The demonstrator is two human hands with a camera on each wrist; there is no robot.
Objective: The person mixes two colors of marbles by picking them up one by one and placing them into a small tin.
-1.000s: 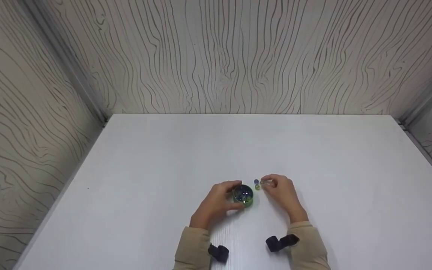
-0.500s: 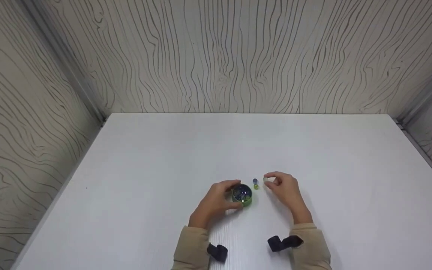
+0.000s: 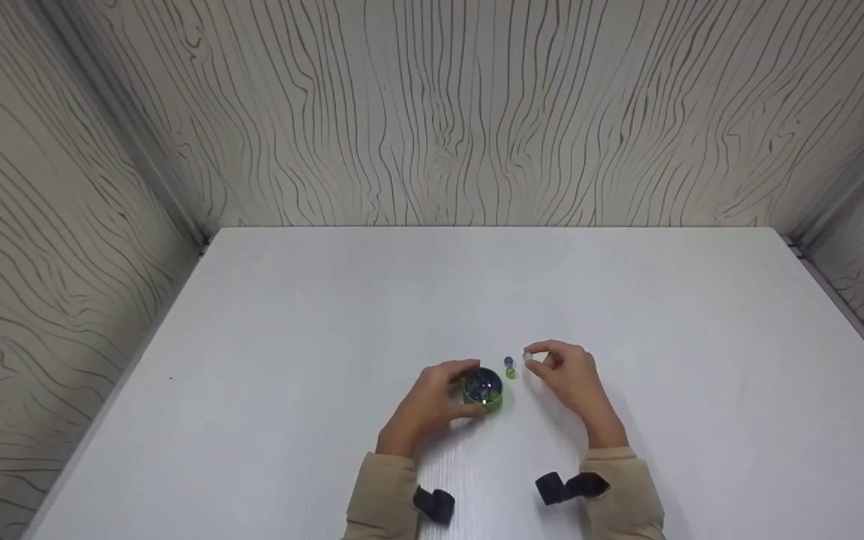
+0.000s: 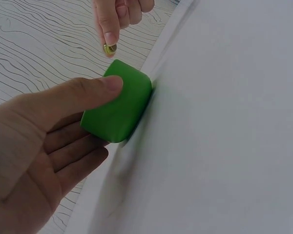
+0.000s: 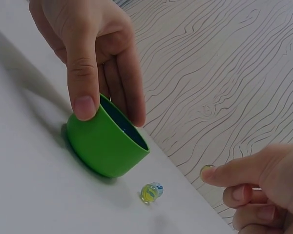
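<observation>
My left hand grips a small round green cup by its sides, thumb on the near wall and fingers on the far one. The cup stands upright on the white table, and dark, shiny contents show inside it from above. Between thumb and forefinger, my right hand pinches a clear marble with some yellow in it, a little to the right of the cup. On the table between cup and right hand lie a blue marble and a yellow-green marble, close together.
The white table reaches back to a wall with a wood-grain pattern. Side panels flank it. A black wrist mount sits on the left sleeve, and another black mount on the right.
My right hand has picked a marble away from the other two, drawing it to the right and up, then slightly back left. The left hand keeps its grip on the cup.
</observation>
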